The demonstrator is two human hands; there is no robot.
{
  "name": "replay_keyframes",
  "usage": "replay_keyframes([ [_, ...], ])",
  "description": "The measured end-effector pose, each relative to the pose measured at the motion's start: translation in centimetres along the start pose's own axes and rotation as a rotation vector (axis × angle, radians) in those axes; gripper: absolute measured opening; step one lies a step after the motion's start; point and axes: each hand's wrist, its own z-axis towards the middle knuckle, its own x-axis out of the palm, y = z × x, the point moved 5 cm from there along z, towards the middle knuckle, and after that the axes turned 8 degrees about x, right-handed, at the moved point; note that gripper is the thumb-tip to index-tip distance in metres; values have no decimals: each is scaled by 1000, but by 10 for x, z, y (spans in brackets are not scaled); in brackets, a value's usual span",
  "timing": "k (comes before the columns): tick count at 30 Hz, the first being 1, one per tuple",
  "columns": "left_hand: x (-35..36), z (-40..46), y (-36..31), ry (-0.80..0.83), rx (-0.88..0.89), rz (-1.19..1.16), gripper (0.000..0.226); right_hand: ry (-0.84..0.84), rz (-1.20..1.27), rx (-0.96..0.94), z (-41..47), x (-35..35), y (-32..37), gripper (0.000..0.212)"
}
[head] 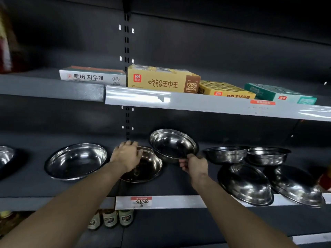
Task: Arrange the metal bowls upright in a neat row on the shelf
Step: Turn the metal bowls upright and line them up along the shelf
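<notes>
Eraser boxes (163, 79) on upper shelf, bottles (110, 217) below, price tag (141, 201)

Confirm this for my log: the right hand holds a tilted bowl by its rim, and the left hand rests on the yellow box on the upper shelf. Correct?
Not quite. In the head view the left hand rests on a bowl on the middle shelf, not on the yellow box. The right hand does hold the tilted bowl by its rim.
</notes>
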Motion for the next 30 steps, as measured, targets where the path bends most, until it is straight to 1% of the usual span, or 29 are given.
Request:
replay_keyframes([
  [6,-7,-21,44,13,-135,-5,47,140,-36,1,-5,53,-15,27],
  [10,-9,-36,68,19,-194,-5,46,194,-104,6,-9,77,-31,16],
  [13,-9,-43,79,14,-220,-2,47,217,-170,4,-12,87,-43,15],
  [17,-5,-47,84,35,-230,11,50,204,-277,-11,-12,87,-57,16],
  [21,-1,-46,81,54,-223,13,50,163,-313,-35,-9,81,-63,16],
  [25,4,-41,73,71,-195,17,50,111,-361,-67,-5,73,-64,13],
  [28,7,-37,65,90,-161,27,50,111,-396,-67,-3,68,-63,10],
  [30,9,-35,59,104,-141,24,51,115,-464,-88,-3,65,-61,18],
])
